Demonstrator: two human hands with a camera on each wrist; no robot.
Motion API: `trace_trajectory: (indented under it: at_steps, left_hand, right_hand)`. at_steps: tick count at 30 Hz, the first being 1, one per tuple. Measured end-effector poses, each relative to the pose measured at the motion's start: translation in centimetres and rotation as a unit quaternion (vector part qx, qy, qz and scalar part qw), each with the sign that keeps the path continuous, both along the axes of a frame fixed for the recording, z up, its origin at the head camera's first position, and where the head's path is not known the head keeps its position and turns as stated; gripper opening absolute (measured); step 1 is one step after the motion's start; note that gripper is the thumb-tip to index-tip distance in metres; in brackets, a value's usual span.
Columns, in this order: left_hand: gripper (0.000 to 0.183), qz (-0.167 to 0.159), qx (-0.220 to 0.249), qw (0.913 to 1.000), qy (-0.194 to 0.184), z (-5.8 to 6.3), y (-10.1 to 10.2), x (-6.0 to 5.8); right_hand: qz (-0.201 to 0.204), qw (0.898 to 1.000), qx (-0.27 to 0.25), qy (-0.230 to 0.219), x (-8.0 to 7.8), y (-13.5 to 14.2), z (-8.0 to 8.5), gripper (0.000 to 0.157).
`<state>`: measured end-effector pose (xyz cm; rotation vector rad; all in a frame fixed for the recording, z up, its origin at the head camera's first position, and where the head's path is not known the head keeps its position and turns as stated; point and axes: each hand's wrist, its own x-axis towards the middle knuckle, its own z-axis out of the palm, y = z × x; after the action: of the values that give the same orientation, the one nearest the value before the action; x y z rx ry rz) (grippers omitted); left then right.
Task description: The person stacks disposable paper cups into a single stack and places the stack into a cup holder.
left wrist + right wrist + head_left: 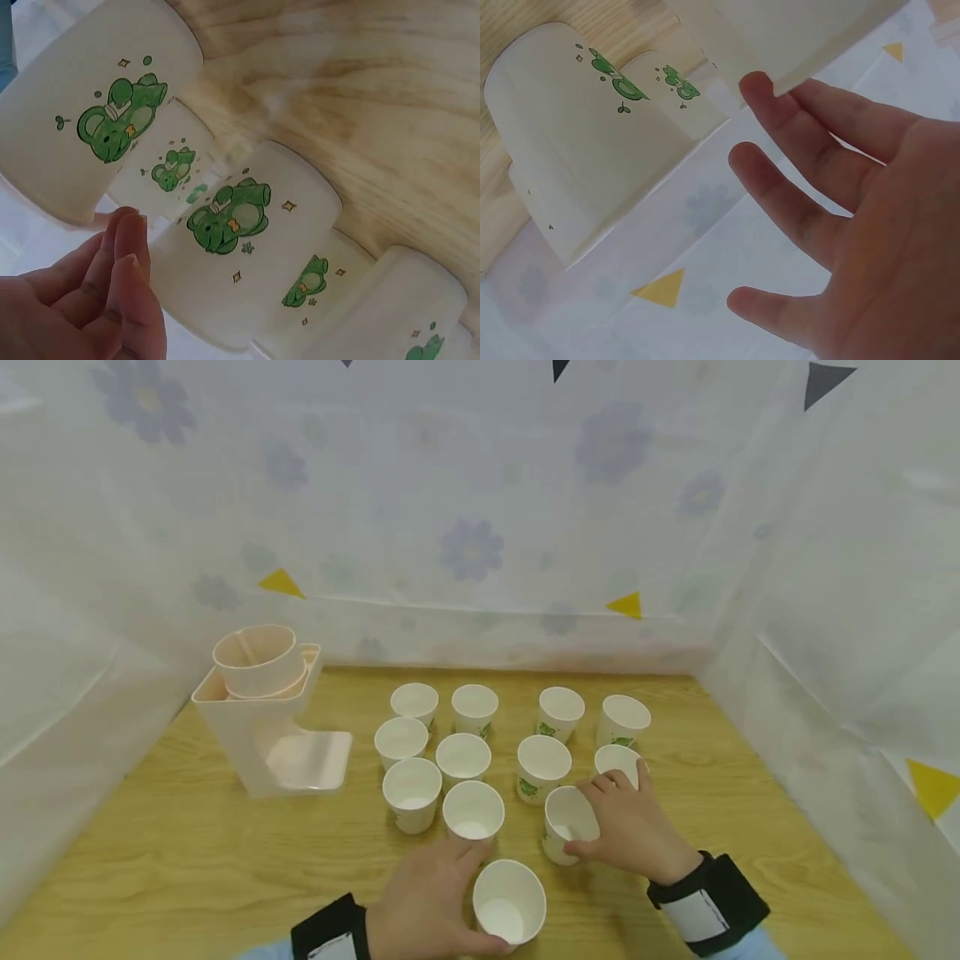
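In the head view my left hand (431, 897) is spread along the left side of the nearest white paper cup (510, 902), its thumb low at the front. The left wrist view shows that hand's fingers beside cups printed with a green cartoon animal (124, 120). My right hand (633, 827) reaches over the right side of another paper cup (566, 827), thumb low and fingers near the rim. Behind those fingers is a partly covered cup (615, 760). In the right wrist view the fingers (780, 202) are spread, with one fingertip at a cup's rim.
Several upright paper cups stand in a left cluster (462, 756) and a right cluster (543, 760) on the wooden table (187, 860). A pale pink stand with a round funnel-like top (258, 710) is at the back left. White flowered sheeting (472, 485) surrounds the table.
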<state>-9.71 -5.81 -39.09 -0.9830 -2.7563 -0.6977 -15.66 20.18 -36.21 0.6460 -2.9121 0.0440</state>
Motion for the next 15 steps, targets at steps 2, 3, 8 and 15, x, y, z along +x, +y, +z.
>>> trace_trajectory:
  at_steps: [2, 3, 8, 15]
  left_hand:
    - [0.078, -0.005, 0.005, 1.0, 0.003, -0.2, 0.2, 0.0]
    - [0.077, -0.006, 0.005, 1.0, 0.005, -0.4, 0.2, 0.0]
    - [0.071, -0.005, 0.001, 1.0, -0.003, -0.6, 0.6, 0.2]
    - [0.073, 0.003, 0.006, 0.9998, -0.02, -0.7, 1.0, 0.1]
  right_hand:
    - [0.002, 1.0, -0.003, 0.004, 0.0, 0.0, 0.1, 0.07]
    - [0.003, 1.0, -0.006, 0.005, 0.0, 0.0, 0.2, 0.07]
    - [0.011, 1.0, -0.016, 0.016, 0.4, 0.1, 1.0, 0.068]
    - [0.03, 0.998, -0.027, 0.053, 1.2, 0.3, 3.5, 0.067]
